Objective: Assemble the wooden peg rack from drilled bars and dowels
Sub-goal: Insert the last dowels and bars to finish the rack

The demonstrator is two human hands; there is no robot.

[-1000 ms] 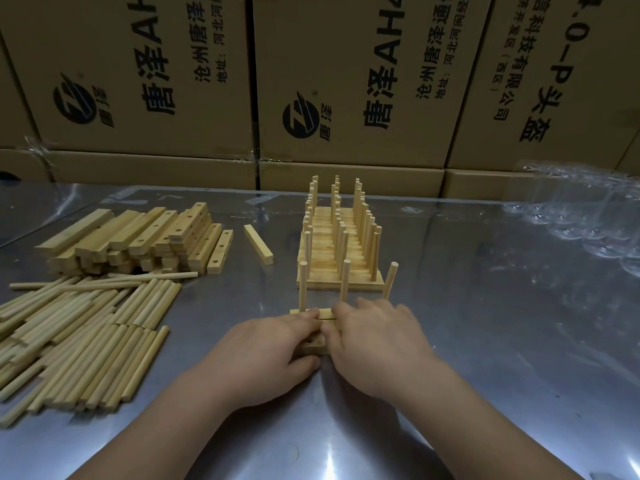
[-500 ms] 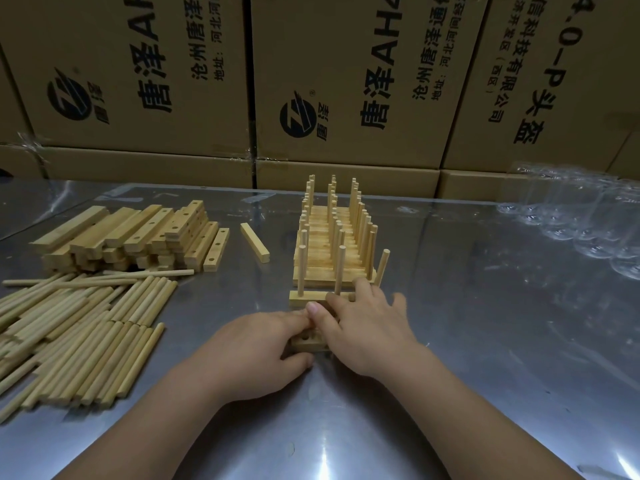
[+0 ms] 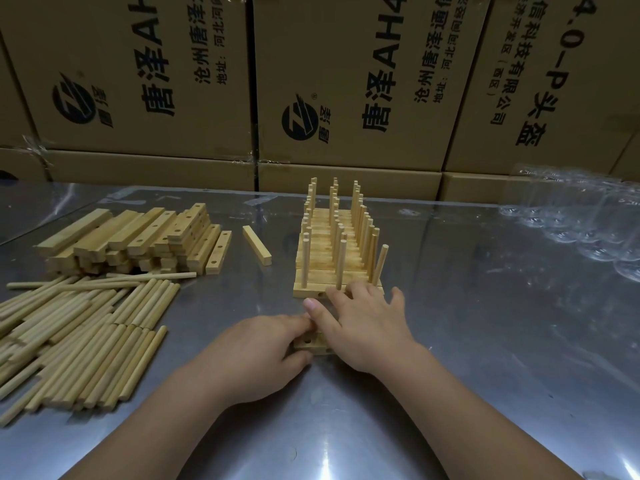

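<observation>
left hand (image 3: 252, 351): bare | right hand (image 3: 367, 327): bare, short thumbnail | forearms (image 3: 460, 403): bare to the frame edge

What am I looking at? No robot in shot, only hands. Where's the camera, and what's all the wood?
There is no machine here. A person works with bare hands, and the one picture comes from a wide-angle camera worn on their head, looking forward and down.

On the steel table, loose dowels lie at the left, with a pile of drilled bars behind them and a single bar set apart. In the middle stands a row of finished bars with upright dowels. Cardboard boxes stand behind, and clear plastic packaging lies at the right.

The left hand grips a drilled bar lying flat. The right hand lies partly over that bar, its straight fingers touching the nearest pegged bar.
</observation>
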